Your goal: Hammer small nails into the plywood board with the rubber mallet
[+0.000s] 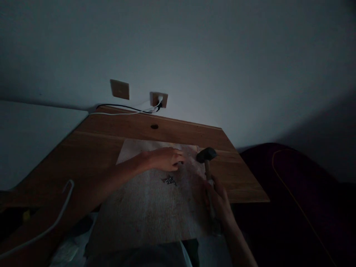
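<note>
My right hand (218,198) is wrapped around the handle of a hammer (207,168), whose dark head points up and away over the right side of a board (155,215). Toward the far part of that board, my left hand (168,158) has its fingers pinched together low over the surface. Something small and dark shows at the left fingertips, too dim to make out. A small pile of metal nails (169,180) lies on the board just nearer than my left hand.
Under the board is a wooden tabletop (91,142) with a round hole. Behind it, white and black cables (122,111) run to a wall socket (164,100) beside a blank plate (120,89). A white cable (65,204) crosses near my left forearm. The room is dim.
</note>
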The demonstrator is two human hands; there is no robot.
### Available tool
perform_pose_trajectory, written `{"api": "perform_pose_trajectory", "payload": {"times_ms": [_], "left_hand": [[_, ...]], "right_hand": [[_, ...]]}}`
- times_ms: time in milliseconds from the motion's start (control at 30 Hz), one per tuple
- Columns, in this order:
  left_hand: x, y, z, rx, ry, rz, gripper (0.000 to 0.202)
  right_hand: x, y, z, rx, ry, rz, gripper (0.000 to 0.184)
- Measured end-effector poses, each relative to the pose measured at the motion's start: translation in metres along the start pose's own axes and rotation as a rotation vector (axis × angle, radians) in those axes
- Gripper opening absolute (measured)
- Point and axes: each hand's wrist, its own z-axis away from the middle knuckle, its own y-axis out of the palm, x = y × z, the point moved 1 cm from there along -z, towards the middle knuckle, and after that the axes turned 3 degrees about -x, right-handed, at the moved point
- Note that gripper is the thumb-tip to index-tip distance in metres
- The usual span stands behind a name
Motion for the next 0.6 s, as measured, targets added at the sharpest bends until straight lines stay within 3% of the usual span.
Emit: {"api": "perform_pose_trajectory", "payload": {"times_ms": [133, 300, 600], "left_hand": [[-0.024, -0.013, 0.022, 0.063, 0.037, -0.053, 0.023], [-0.046, -0.008, 0.031, 0.121, 0.035, -0.195, 0.021], [-0.048, -0.001, 0.029, 0.086, 0.032, -0.134, 0.025]], "right_hand": [[0.003, 0.001, 0.002, -0.009, -0.026, 0.034, 0.058], [0.007, 0.004, 0.005, -0.034, -0.065, 0.057, 0.059], [0.011, 0.004, 0.005, 0.031, -0.030, 0.028, 0.064]]}}
